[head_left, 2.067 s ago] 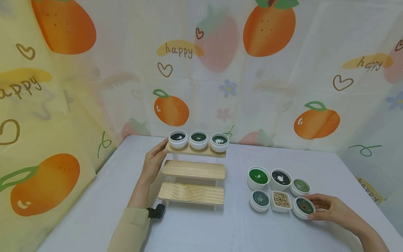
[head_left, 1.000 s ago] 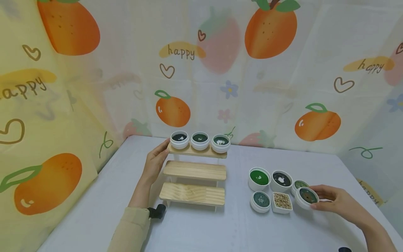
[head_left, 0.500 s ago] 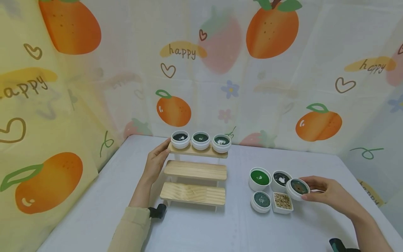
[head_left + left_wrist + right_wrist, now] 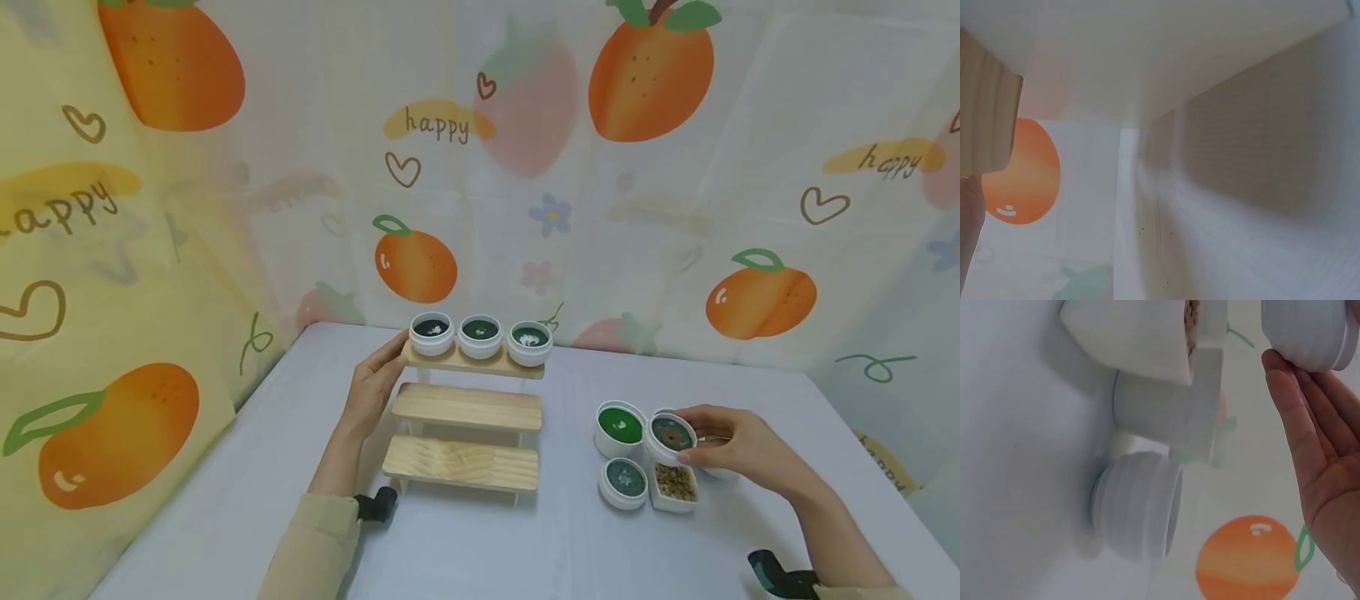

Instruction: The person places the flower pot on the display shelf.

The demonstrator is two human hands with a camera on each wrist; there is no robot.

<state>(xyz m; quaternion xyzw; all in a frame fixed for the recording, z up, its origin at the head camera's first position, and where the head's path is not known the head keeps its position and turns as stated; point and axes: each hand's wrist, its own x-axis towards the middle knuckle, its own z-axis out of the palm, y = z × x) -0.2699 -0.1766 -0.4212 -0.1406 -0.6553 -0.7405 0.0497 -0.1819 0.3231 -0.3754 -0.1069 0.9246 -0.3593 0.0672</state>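
My right hand (image 4: 722,448) grips a small white round bowl (image 4: 670,434) with dark brownish-green filling and holds it just above a cluster of bowls. The right wrist view shows that bowl (image 4: 1310,330) against my fingers (image 4: 1313,431). Below it stand a bright green bowl (image 4: 618,426), a teal bowl (image 4: 625,480) and a square seed dish (image 4: 675,483). My left hand (image 4: 377,380) rests with straight fingers against the left end of a three-tier wooden rack (image 4: 465,407). On the rack's top shelf stand three white bowls (image 4: 480,334). A shelf end (image 4: 985,112) fills the left wrist view.
Everything stands on a pale table (image 4: 480,550) walled in by fruit-print cloth (image 4: 645,183). The rack's middle and bottom shelves are bare. Another bowl is mostly hidden behind the held one. A ribbed white bowl (image 4: 1138,512) and the square dish (image 4: 1141,337) lie close below my right palm.
My right hand has lifted the brownish-green bowl from the cluster's front right corner and carried it up and left over the other bowls. The left hand has stayed on the rack.
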